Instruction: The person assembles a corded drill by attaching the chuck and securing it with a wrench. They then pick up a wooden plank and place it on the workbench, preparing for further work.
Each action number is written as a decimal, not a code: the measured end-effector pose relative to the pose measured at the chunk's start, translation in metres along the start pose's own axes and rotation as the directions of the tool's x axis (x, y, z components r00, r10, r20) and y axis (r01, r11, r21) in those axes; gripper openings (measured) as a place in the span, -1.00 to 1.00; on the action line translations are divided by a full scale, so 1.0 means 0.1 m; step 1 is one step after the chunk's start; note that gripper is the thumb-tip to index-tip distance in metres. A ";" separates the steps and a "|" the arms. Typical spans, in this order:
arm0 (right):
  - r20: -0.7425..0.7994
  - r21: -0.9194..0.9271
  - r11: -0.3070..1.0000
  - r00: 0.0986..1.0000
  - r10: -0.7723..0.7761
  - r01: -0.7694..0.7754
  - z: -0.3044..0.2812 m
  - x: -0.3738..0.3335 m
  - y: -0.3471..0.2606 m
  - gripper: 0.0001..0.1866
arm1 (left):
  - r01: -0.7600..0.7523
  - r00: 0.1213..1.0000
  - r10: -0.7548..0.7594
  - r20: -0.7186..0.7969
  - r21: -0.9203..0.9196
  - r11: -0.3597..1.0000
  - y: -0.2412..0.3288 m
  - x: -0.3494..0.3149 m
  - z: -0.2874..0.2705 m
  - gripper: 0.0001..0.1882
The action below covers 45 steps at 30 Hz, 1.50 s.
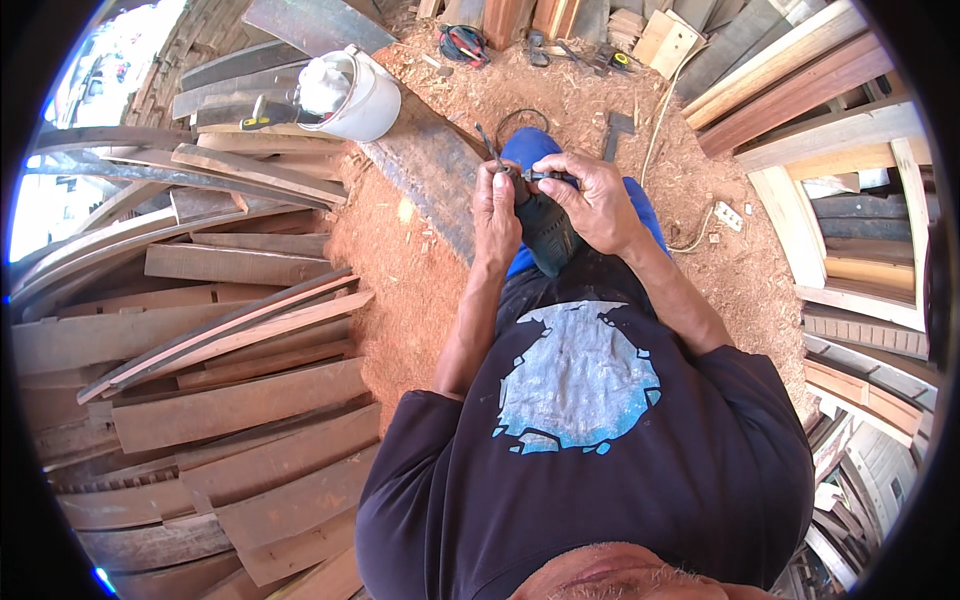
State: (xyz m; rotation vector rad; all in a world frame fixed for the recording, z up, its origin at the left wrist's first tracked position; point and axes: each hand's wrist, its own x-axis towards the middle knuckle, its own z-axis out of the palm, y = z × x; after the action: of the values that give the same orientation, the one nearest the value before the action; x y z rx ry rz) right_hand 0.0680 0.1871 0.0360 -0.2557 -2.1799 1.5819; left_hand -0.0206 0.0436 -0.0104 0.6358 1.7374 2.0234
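Observation:
A dark green and black power drill (548,236) rests against my lap, its front end pointing away from me. A thin drill bit (487,142) sticks out ahead of the chuck, tilted to the left. My left hand (497,218) is closed around the chuck end, thumb on top. From the other side, my right hand (597,203) pinches a small dark tool with a short metal tip, which looks like a chuck key (543,176), against the chuck. The fingers partly hide where key and chuck meet.
A white bucket (372,108) stands on a worn board (425,185) ahead to the left. Planks (240,400) are piled at left, with timber frames (790,225) at right. A white power strip (728,215), cord and hand tools (617,130) lie on the sawdust-covered ground.

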 end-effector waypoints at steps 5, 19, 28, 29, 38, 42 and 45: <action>0.002 -0.213 0.955 0.978 -0.209 0.205 0.00 0.03 0.00 -0.81 | -0.027 1.000 0.027 0.008 0.054 0.998 -0.05 0.03 0.01 -0.68; 0.180 -0.350 0.868 0.935 -0.306 0.351 -0.12 0.24 -0.14 -0.83 | -0.124 0.989 0.144 -0.042 0.315 0.941 0.04 0.07 0.15 -0.80; 0.008 -0.195 0.953 0.973 -0.232 0.230 0.17 0.18 0.09 -0.60 | -0.085 0.987 0.130 -0.098 0.369 0.925 -0.01 0.06 0.17 -0.75; -0.047 -0.176 0.973 0.986 -0.162 0.151 0.22 0.15 0.10 -0.60 | -0.084 0.987 0.130 -0.092 0.396 0.915 0.02 0.04 0.18 -0.74; -0.030 -0.019 0.995 0.994 0.102 -0.102 0.19 0.04 0.11 -0.60 | -0.061 0.991 0.105 -0.081 0.427 0.902 0.07 0.05 0.23 -0.75; 0.154 -0.299 0.933 0.975 -0.160 0.200 -0.01 0.13 -0.06 -0.60 | -0.028 0.991 0.072 -0.113 0.349 0.937 0.12 0.03 0.19 -0.77; 0.192 -0.332 0.942 0.981 0.008 0.057 -0.12 0.12 -0.20 -0.59 | -0.044 0.990 0.088 -0.110 0.353 0.935 0.08 0.04 0.22 -0.78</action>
State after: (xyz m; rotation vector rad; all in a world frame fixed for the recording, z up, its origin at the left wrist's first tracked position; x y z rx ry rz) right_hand 0.0643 0.1956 0.0604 -0.1830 -2.5900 1.2555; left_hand -0.0111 0.0620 0.0005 0.6963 2.2065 1.8433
